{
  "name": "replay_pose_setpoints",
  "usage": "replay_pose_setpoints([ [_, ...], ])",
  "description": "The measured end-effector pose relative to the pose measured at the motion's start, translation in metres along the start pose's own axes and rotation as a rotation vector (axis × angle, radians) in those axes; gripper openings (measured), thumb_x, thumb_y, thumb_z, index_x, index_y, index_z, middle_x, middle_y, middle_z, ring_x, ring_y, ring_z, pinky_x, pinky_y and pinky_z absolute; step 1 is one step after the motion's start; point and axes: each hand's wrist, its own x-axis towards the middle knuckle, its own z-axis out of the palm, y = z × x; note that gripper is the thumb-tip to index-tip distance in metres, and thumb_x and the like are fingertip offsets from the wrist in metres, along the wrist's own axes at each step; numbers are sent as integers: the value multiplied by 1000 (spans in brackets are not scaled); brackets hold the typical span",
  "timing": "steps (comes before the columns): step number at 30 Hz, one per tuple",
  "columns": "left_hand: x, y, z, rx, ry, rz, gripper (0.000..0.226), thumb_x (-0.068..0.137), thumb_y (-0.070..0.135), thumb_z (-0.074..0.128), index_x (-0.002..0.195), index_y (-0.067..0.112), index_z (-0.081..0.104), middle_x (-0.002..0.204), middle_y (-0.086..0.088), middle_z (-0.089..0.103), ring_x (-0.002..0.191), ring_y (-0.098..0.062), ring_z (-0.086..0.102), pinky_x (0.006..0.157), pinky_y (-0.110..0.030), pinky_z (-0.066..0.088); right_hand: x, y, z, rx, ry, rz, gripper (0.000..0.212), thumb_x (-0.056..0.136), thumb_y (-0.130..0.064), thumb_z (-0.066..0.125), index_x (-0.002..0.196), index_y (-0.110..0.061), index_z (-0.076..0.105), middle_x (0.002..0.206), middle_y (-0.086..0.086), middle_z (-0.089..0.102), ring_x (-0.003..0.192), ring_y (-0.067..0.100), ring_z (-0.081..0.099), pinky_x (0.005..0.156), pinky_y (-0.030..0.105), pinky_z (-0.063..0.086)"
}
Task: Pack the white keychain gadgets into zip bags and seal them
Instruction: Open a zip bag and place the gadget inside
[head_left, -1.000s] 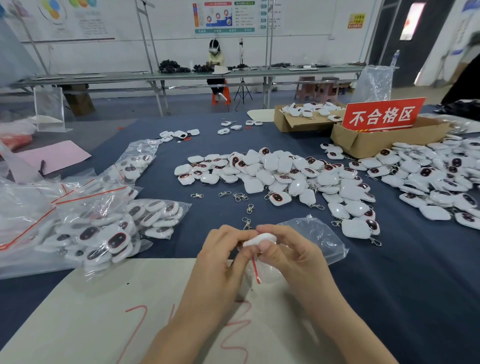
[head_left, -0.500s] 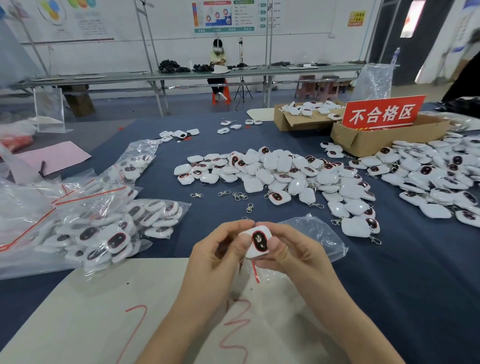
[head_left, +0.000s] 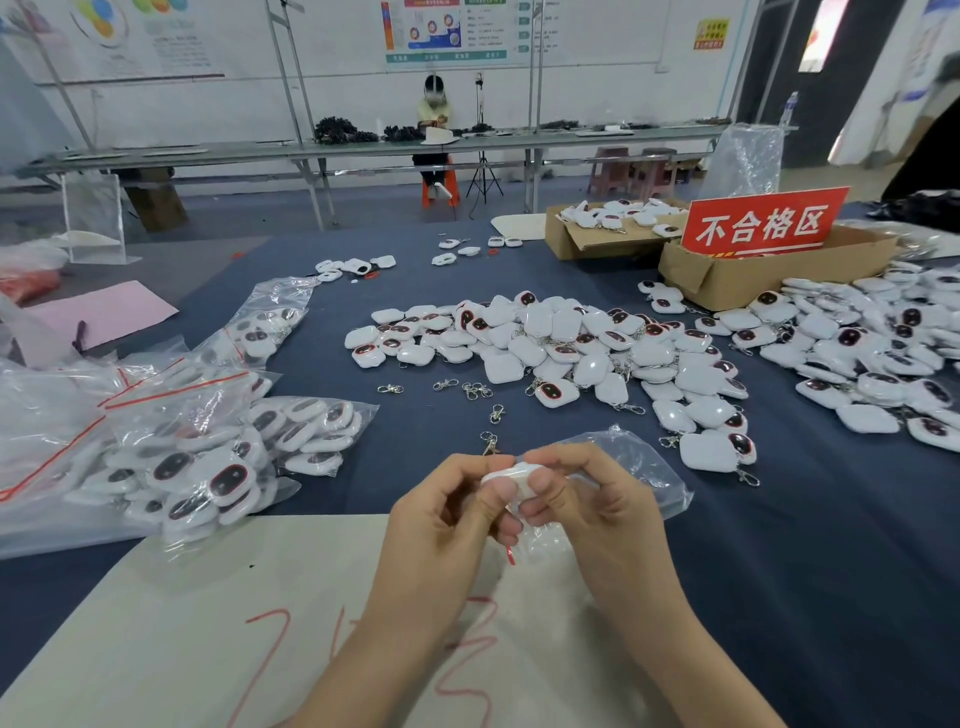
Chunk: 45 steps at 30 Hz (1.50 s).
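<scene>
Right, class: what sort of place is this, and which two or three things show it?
Probably a factory packing floor. Heaps of identical white gadgets cover the blue table, filled zip bags pile up at the left, and a cardboard box carries a red sign.

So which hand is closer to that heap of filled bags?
Left. The left hand is on the side toward the filled bags. The right hand sits beyond it, farther off. Both pinch one white gadget.
</scene>
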Motion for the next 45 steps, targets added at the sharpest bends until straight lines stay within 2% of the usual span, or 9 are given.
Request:
replay_pose_setpoints([
  [6, 1, -3, -1, 35, -6, 3, 17, 95, 1, 62, 95, 14, 74, 67, -8, 72, 61, -15, 67, 58, -21, 54, 1, 2, -2, 15, 10, 19, 9, 79, -34, 71, 86, -31, 75, 82, 1, 76, 71, 14, 70, 71, 20, 55],
  [11, 3, 1, -3, -160, -50, -125, 24, 91, 20, 60, 105, 3, 70, 82, -8, 74, 72, -16, 69, 70, -24, 57, -1, 3, -1, 2, -3, -66, 17, 84, -23, 67, 95, -27, 80, 87, 6, 71, 80, 19, 71, 76, 26, 58],
  [18, 7, 1, -5, -326, -58, -324, 36, 95, 22, 52, 110, -7, 67, 69, -11, 64, 59, -15, 60, 57, -27, 54, 0, 3, 0, -4, -7, -52, 37, 91, 0, 65, 96, -34, 81, 78, 1, 67, 67, 12, 67, 72, 19, 54],
  [23, 12, 1, -16, -387, -89, -359, 31, 85, 22, 61, 104, 1, 72, 84, -15, 72, 72, -18, 68, 67, -25, 58, 2, 3, 1, -70, -2, -84, 33, 91, -13, 66, 98, -42, 79, 90, -2, 71, 79, 14, 71, 77, 23, 57],
  [28, 20, 4, -49, 185, -71, -204, 16, 89, 23, 71, 105, 23, 74, 102, 2, 77, 91, -12, 72, 84, -22, 53, 5, 10, -7, -367, 27, -121, 54, 97, -3, 61, 101, -56, 71, 103, -20, 68, 97, 8, 65, 79, 18, 51],
  [33, 18, 2, -57, 312, -198, -211, 41, 82, 23, 62, 122, 33, 61, 111, 15, 71, 106, -18, 68, 105, -46, 48, 0, 25, -11, -836, -211, -342, 62, 83, 12, 52, 108, -41, 72, 120, -21, 57, 117, 8, 52, 90, 25, 48],
  [37, 16, -3, -49, 365, -251, -196, 45, 83, 25, 57, 127, 37, 55, 117, 13, 69, 109, -25, 65, 106, -50, 46, 0, 30, -11, -950, -233, -371, 53, 83, 7, 60, 102, -42, 69, 129, -11, 57, 119, 13, 50, 92, 32, 50],
  [42, 14, -9, -38, 318, -239, -182, 41, 83, 24, 58, 118, 43, 61, 107, 16, 70, 91, -11, 68, 90, -26, 51, -1, 28, -8, -953, -177, -439, 34, 83, -1, 69, 81, -35, 64, 121, -9, 60, 110, 10, 48, 89, 32, 47],
  [45, 13, -12, -33, 290, -210, -165, 38, 89, 14, 61, 118, 39, 65, 103, 13, 71, 83, -10, 68, 82, -21, 51, -1, 26, -8, -893, -140, -377, 32, 84, -1, 69, 77, -32, 62, 121, -12, 57, 110, 4, 48, 90, 28, 44],
])
